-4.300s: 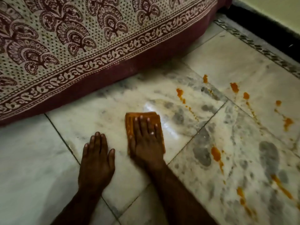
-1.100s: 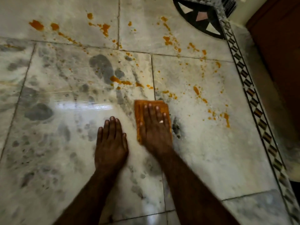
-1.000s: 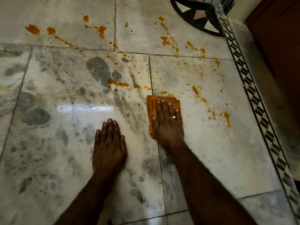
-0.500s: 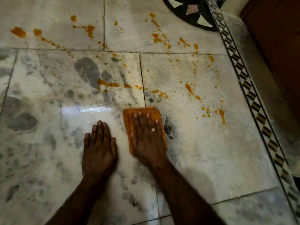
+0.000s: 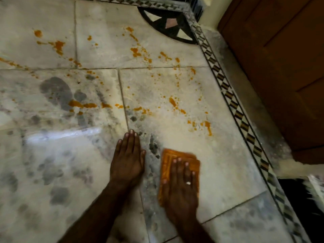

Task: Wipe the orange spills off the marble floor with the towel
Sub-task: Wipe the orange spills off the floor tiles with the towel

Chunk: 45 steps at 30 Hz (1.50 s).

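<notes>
A folded orange towel (image 5: 168, 160) lies flat on the white and grey marble floor (image 5: 228, 172), low in the view. My right hand (image 5: 180, 188) presses on it with straight fingers, covering most of it. My left hand (image 5: 128, 160) rests flat on the bare floor just left of the towel. Orange spills (image 5: 82, 104) dot the tiles beyond both hands, with more orange spots (image 5: 207, 126) to the right and a far cluster (image 5: 135, 51) further out.
A patterned inlaid border (image 5: 243, 120) runs diagonally down the right side of the floor. Beyond it stands a brown wooden door (image 5: 280, 67). A dark inlaid corner motif (image 5: 168, 25) lies at the top. A dark gap (image 5: 294, 195) shows at the lower right.
My right hand has slid the towel to the right and nearer to me, away from the spills. My left hand stays flat on the floor beside it. The view has shifted.
</notes>
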### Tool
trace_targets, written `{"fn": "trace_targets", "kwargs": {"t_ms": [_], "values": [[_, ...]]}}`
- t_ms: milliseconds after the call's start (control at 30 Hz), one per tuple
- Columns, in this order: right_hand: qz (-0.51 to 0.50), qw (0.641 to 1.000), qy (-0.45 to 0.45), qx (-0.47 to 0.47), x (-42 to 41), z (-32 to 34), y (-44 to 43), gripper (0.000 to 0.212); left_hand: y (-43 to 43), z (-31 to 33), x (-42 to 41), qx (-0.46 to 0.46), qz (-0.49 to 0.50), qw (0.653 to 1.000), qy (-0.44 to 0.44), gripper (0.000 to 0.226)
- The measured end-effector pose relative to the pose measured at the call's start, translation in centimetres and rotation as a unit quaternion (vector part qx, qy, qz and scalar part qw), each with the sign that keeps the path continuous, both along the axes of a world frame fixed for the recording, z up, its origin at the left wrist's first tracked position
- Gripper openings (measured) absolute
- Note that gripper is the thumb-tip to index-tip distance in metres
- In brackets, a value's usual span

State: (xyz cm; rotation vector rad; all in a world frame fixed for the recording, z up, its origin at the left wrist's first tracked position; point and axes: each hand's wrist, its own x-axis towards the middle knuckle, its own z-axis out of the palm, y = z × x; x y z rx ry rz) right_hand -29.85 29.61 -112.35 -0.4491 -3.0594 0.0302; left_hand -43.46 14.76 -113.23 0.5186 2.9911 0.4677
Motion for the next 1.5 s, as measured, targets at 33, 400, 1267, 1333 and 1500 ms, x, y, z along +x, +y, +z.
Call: {"fn": "trace_targets", "kwargs": {"t_ms": [33,400,1267,1333,1500], "values": [[0.044,0.999,-0.003,-0.001,-0.6,-0.1,-0.5,0.065,0.8,-0.2,-0.1,-0.001,-0.008,1.000,0.004,0.062],[-0.038,0.999,-0.009,-0.016,-10.9,0.0,16.0,0.064,2.1,-1.1,-0.3,-0.025,-0.006,0.999,0.029,0.065],[-0.247,0.965,-0.078,-0.044,1.2,0.1,16.8,0.070,2.5,-0.5,0.1,-0.023,0.007,0.999,0.046,0.066],[-0.258,0.963,-0.069,-0.029,2.0,-0.1,12.0,0.063,2.5,-0.4,0.2,-0.023,0.008,0.999,0.039,0.066],[-0.151,0.985,-0.033,-0.075,-2.0,0.6,1.0,0.062,2.3,-0.4,0.2,-0.022,0.009,0.998,0.053,0.063]]}}
